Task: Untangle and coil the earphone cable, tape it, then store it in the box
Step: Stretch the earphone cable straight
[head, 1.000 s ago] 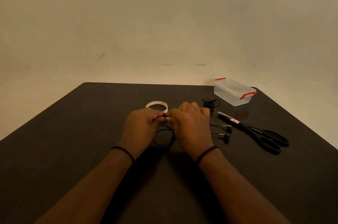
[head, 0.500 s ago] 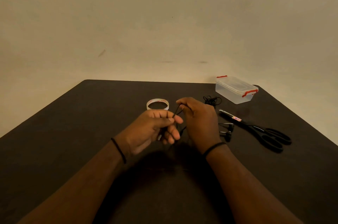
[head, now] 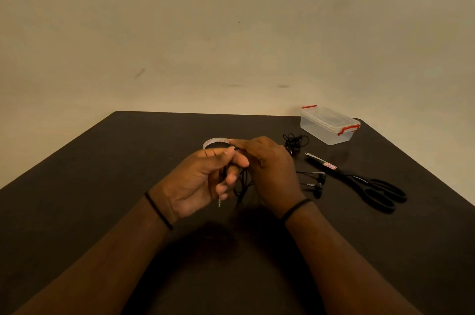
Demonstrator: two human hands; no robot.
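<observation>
My left hand (head: 200, 181) is raised over the dark table (head: 102, 186), palm turned up, fingers curled round loops of the black earphone cable (head: 243, 183); the jack plug (head: 219, 203) hangs below it. My right hand (head: 270, 168) is beside it, pinching the same cable near the top. The cable's two earbuds (head: 317, 181) lie on the table to the right. A roll of clear tape (head: 214, 142) lies just behind my hands. The clear plastic box (head: 329, 126) with red clips stands shut at the back right.
Black-handled scissors (head: 359, 181) lie at the right, blades pointing toward the box. A second tangled black cable (head: 295, 141) sits between the tape and the box. A plain wall rises beyond the table's far edge.
Both hands lifted off the table with the cable. My left hand turned palm up, and loops of cable are now gathered in it with the jack hanging down.
</observation>
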